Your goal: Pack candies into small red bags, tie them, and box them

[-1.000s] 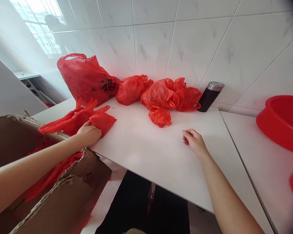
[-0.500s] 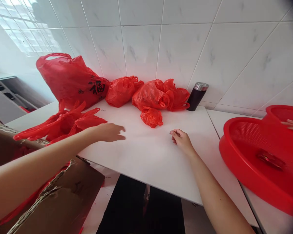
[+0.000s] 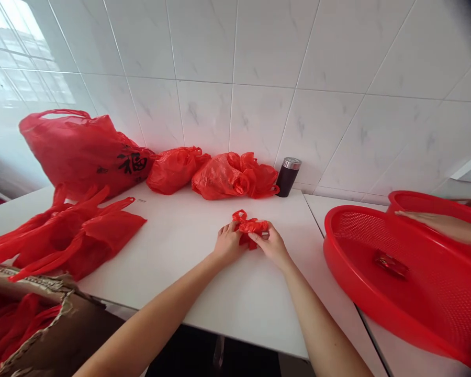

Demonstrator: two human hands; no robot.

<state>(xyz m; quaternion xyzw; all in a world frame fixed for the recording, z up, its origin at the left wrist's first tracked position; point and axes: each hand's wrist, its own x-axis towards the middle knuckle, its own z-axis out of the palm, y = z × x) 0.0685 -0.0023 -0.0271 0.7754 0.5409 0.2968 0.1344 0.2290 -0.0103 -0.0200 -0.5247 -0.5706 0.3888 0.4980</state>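
Observation:
A small crumpled red plastic bag [image 3: 253, 226] is held between my two hands, just above or on the white table [image 3: 188, 248]. My left hand [image 3: 229, 242] closes on its left side, fingers curled. On its right side my right hand [image 3: 273, 245] grips it, thumb in front and fingers partly behind. A small loop of the bag sticks up at the top. What the bag may contain is hidden. Behind it, filled red plastic bags [image 3: 218, 177] lean along the tiled wall.
A large red bag [image 3: 74, 154] stands at the back left, with loose flat bags [image 3: 102, 233] before it. A cardboard box [image 3: 74, 324] is lower left. There is a dark flask [image 3: 288, 178]. Red baskets [image 3: 337, 262], one holding a red packet [image 3: 391, 264], and another person's hand [image 3: 439, 224] are right.
My hands have come together from either side and now grip the small red bag, which sits nearer me. The view has shifted, and the other person's hand reaches further in.

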